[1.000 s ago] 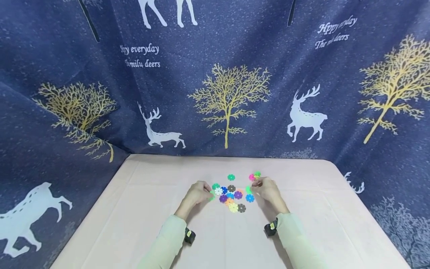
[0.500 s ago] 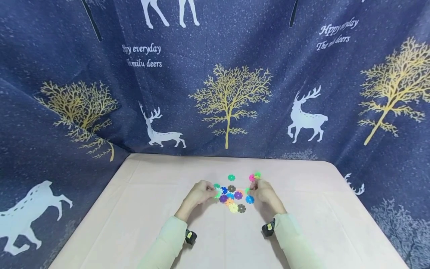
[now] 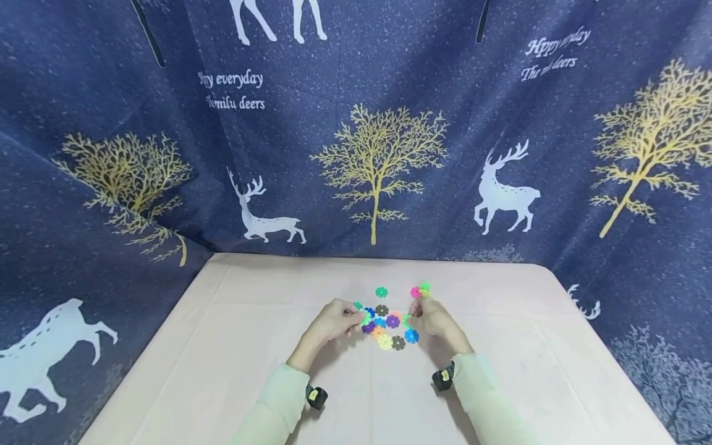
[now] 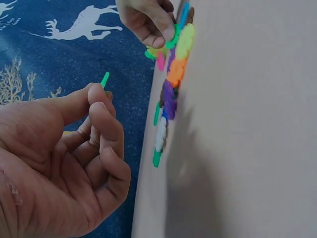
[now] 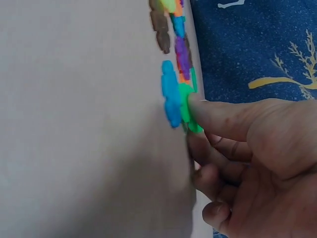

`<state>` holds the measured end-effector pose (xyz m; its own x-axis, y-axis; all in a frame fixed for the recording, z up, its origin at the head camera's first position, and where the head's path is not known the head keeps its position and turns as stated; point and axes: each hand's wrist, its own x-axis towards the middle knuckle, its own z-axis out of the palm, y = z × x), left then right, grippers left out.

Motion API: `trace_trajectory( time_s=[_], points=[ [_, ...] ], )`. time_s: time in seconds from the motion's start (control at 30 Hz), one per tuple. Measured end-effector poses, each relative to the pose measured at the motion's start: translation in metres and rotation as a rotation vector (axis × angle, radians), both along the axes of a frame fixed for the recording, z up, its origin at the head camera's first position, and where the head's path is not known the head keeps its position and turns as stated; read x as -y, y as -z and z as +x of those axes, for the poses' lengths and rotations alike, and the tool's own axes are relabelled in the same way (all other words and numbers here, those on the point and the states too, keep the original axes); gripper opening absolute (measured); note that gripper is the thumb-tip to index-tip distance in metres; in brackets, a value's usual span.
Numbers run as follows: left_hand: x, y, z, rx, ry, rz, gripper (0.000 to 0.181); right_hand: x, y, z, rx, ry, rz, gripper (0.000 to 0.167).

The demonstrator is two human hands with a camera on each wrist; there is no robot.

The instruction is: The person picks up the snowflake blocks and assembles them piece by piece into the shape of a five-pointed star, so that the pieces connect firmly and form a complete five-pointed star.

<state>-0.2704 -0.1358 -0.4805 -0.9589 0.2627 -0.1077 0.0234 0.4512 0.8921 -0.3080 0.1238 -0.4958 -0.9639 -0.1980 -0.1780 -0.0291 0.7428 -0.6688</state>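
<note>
Between thumb and index finger my left hand (image 3: 336,320) pinches a light green snowflake disc (image 4: 105,79), held up off the table at the left side of the disc pile. My right hand (image 3: 436,319) pinches another green snowflake disc (image 5: 185,101) at the pile's right side. A blue disc (image 3: 411,335) lies just in front of the right fingers. Between the hands lie several loose flower-shaped discs, among them a purple disc (image 3: 392,321), a brown disc (image 3: 381,310) and a pale yellow disc (image 3: 385,342). The left fingers partly hide the discs at the left end.
A lone teal-green disc (image 3: 381,292) lies behind the pile. Beyond the right hand sits a small cluster with a pink disc (image 3: 415,292) and green and yellow ones. The pale pink tablecloth (image 3: 222,358) reaches back to a dark blue curtain (image 3: 311,204) with deer and trees.
My left hand has moved right with its green disc, over the pile's left edge. The right hand has shifted slightly left with its green disc. The blue disc beside it has slid slightly nearer.
</note>
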Motion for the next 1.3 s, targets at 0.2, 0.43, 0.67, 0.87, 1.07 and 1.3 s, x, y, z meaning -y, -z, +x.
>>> trace_trajectory(
  time_s=[0.2, 0.43, 0.67, 0.87, 1.07, 1.3],
  points=[
    [-0.003, -0.009, 0.003, 0.023, 0.018, 0.085, 0.019, 0.003, -0.004, 0.003, -0.027, -0.008, -0.058, 0.012],
    [-0.005, -0.014, 0.003, 0.039, 0.043, 0.119, 0.021, 0.004, -0.018, 0.010, -0.080, -0.041, -0.094, 0.006],
    [-0.006, -0.014, 0.002, 0.073, 0.065, 0.165, 0.023, 0.004, -0.036, 0.016, -0.172, -0.153, -0.182, 0.011],
    [-0.010, -0.014, 0.002, 0.101, 0.065, 0.222, 0.025, 0.006, -0.047, 0.022, -0.227, -0.219, -0.205, 0.010],
    [-0.013, -0.018, 0.005, 0.113, 0.065, 0.262, 0.026, 0.009, -0.054, 0.028, -0.293, -0.297, -0.228, 0.010],
    [-0.016, -0.025, 0.005, 0.101, 0.079, 0.265, 0.029, 0.012, -0.061, 0.031, -0.360, -0.315, -0.215, 0.010]
  ],
)
